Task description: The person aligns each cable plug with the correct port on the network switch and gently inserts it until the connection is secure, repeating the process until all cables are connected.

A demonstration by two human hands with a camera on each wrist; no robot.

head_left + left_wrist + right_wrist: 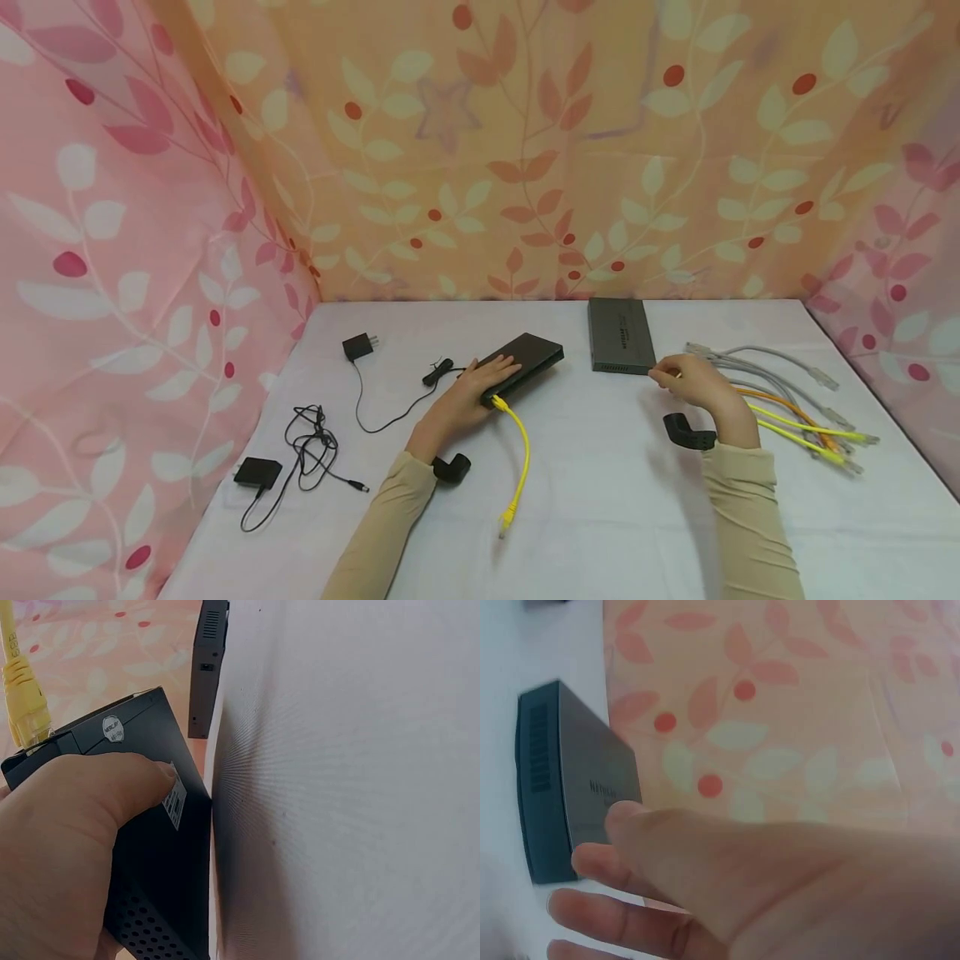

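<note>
My left hand [480, 383] grips a black router [534, 354], which is tilted up from the table. Its fingers lie over the top, and in the left wrist view the thumb presses the face with a white label [175, 799]. A yellow Ethernet cable [525, 450] has one plug at the router's near edge; its other end hangs toward the front. Close to the front right corner of a grey Netgear switch [621, 333] is my right hand [693, 383], fingers loosely bent and holding nothing. Whether it touches the switch, I cannot tell.
Grey, orange and yellow Ethernet cables [795, 400] lie at the right. A small black power adapter [360, 346] is at the back left, its cord running toward the router. Nearer the front left lies another adapter [258, 472] with a tangled cord [311, 446]. Patterned cloth [480, 150] hangs behind.
</note>
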